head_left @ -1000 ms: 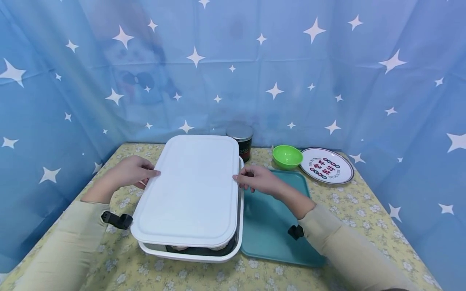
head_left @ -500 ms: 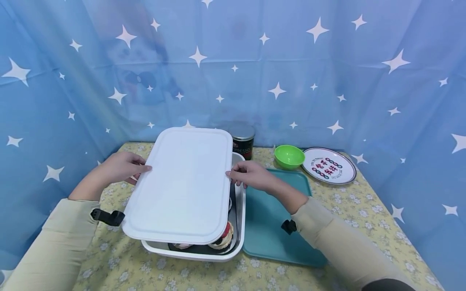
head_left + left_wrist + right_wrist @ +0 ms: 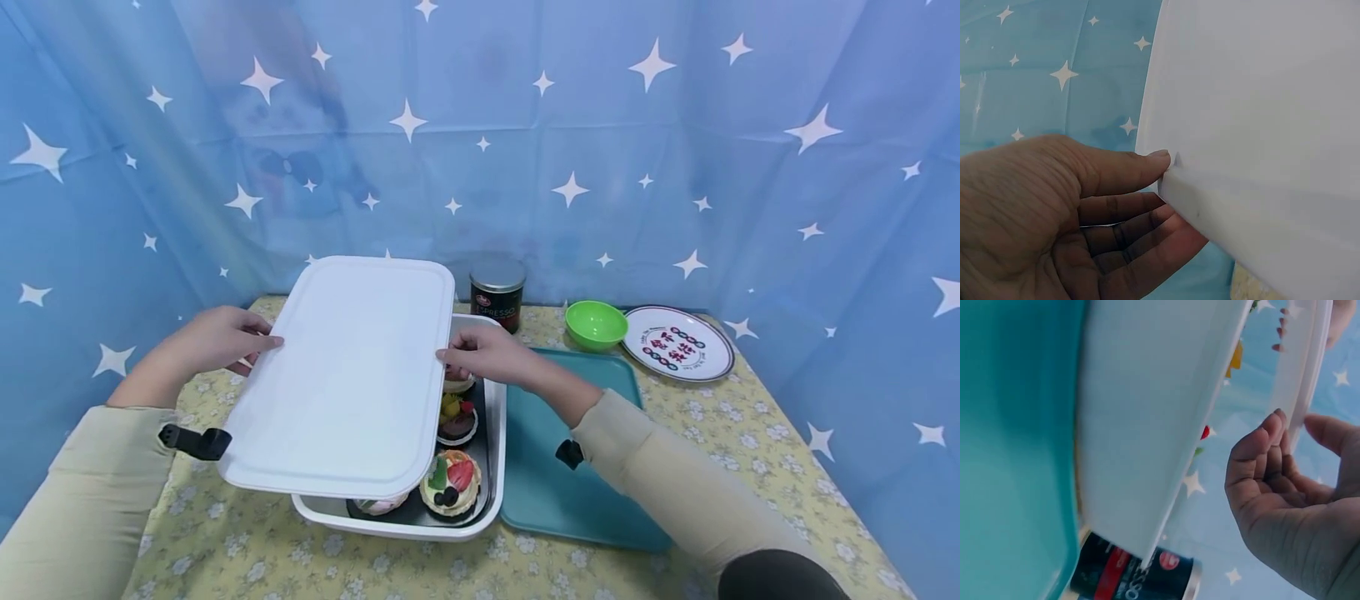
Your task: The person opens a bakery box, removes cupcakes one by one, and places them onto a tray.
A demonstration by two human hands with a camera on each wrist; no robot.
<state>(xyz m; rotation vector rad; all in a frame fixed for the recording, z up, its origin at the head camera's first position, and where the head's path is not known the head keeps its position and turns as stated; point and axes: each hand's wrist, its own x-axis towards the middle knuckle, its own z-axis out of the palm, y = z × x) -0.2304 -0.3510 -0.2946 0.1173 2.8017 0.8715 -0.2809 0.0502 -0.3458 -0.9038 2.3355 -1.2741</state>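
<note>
A white rectangular lid (image 3: pixel 345 375) is held between both hands, above and to the left of a deep white container (image 3: pixel 495 433). My left hand (image 3: pixel 213 340) pinches its left edge, thumb on top and fingers beneath, as the left wrist view also shows. At the right edge, my right hand (image 3: pixel 491 357) pinches the rim between thumb and fingers (image 3: pixel 1266 447). Inside the container, on a dark liner, sit several tarts, among them a fruit tart (image 3: pixel 451 485) with strawberry and a chocolate tart (image 3: pixel 457 423). The lid hides the container's left part.
A teal tray (image 3: pixel 562 450) lies right of the container. Behind stand a dark espresso tin (image 3: pixel 497 300), a green bowl (image 3: pixel 596 324) and a white plate (image 3: pixel 678 342) with red lettering. A blue star-patterned curtain (image 3: pixel 510 225) hangs behind the flowered tablecloth (image 3: pixel 720 417).
Both hands have lifted the lid and carried it to the left off the container. The tarts along the container's right side have come into view.
</note>
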